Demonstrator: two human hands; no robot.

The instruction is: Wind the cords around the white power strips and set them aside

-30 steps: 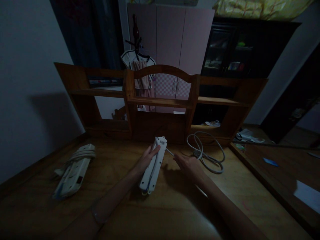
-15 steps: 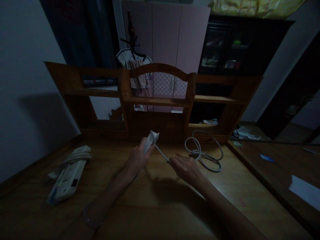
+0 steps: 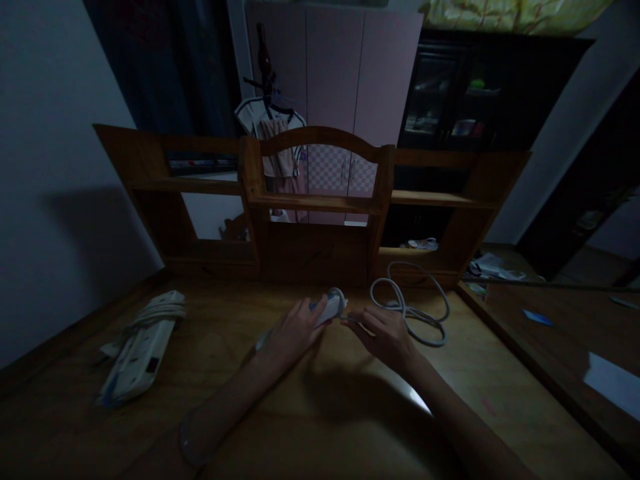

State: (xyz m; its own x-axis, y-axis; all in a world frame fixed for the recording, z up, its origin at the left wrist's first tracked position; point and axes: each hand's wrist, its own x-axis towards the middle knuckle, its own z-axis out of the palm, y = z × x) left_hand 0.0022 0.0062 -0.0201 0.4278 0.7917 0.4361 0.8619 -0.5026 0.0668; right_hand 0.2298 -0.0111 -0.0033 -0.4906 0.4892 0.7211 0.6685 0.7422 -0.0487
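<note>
While a wooden desk bears a shelf along 12 o'clock, work looks only partway: the second power strip, at 8 o'clock, has its cord wrapped round it; the grey cord, at 3 o'clock, lies mostly in loose loops, so much of it appears left to handle. Held power strip, at centre above the desk: pale, rounded at its 2 o'clock end, bluish patch near the fingers, middle hidden. Left hand curled around it; right hand pinching cord just beside that end.
</note>
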